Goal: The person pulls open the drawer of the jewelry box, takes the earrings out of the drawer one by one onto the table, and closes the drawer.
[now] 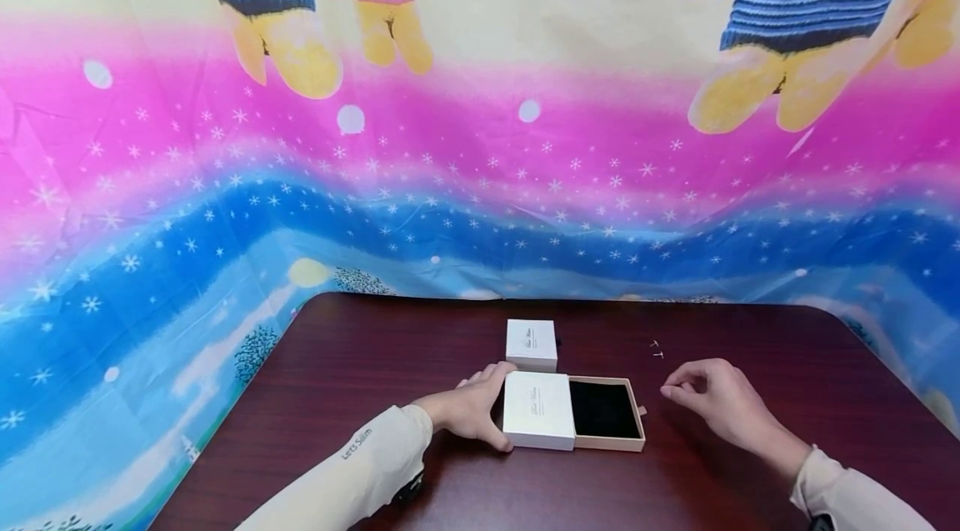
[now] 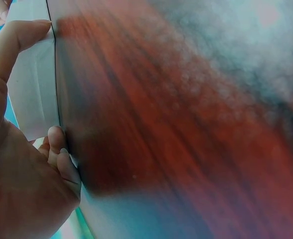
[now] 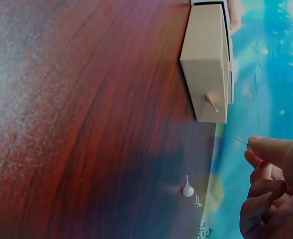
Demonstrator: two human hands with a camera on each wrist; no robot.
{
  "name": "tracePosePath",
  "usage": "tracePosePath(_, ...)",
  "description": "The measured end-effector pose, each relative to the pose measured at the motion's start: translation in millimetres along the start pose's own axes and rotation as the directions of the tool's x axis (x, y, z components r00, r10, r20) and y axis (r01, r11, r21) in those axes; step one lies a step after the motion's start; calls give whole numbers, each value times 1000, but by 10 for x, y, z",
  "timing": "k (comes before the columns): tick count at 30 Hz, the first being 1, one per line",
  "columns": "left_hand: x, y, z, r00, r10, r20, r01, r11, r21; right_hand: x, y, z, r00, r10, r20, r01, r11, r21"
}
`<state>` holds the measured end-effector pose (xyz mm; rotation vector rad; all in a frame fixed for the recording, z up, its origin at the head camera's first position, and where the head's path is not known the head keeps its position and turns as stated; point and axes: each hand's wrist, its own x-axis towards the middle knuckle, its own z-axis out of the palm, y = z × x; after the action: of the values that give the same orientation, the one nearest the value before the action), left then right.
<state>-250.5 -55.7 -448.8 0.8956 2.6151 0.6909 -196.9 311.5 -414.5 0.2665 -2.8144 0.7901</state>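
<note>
My left hand (image 1: 476, 410) holds a white drawer-style jewelry box (image 1: 537, 410) by its left end, thumb at the near corner and fingers at the far one. The box's tray (image 1: 641, 431), lined in black, is slid out to the right. Right of the tray, my right hand (image 1: 723, 402) is raised above the table. In the right wrist view, its thumb and forefinger pinch a stud earring (image 3: 242, 143); only the thin post shows. A pearl stud earring (image 3: 188, 191) and some smaller metal studs (image 3: 197, 201) lie on the table beyond that hand.
A second, smaller white box (image 1: 531, 341) stands closed just behind the open one. The dark wooden table (image 1: 390, 348) ends against a printed cloth backdrop (image 1: 480, 181). A small pull tab (image 3: 211, 102) sticks out of the tray's end.
</note>
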Motion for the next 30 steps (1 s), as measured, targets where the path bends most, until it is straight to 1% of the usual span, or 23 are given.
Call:
tracePosePath(12, 9, -20, 13, 1000, 0, 2, 0, 1000, 1, -29, 62, 18, 999, 35, 9, -35, 999, 11)
tracePosePath(22, 17, -28, 4, 1000, 11, 0, -11, 1000, 3, -36, 102, 43, 999, 47, 5, -47, 999, 15)
tracePosePath(30, 23, -30, 1, 1000, 7, 5, -7, 1000, 6, -41, 124, 57, 999, 48, 1, -48, 999, 10)
